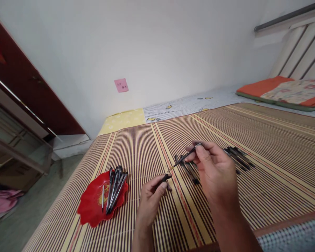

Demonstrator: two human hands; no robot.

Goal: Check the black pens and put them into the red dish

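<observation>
My right hand (214, 168) pinches a thin pen refill (185, 157) between thumb and fingers, its tip slanting down to the left. Below that tip, my left hand (153, 194) is closed on a small black pen piece (166, 177). Both hands hover over a striped bamboo mat (147, 147). A group of black pen parts (187, 168) lies on the mat just behind my right hand's fingers. Further right lies another pile of black pens (238, 158).
A red dish (90, 206) at the left of the mat holds several finished black pens (115, 187). An orange pillow (283, 91) lies at the far right. A dark wooden cabinet (28, 91) stands left, with floor beside the bed. A pink note (121, 85) is on the wall.
</observation>
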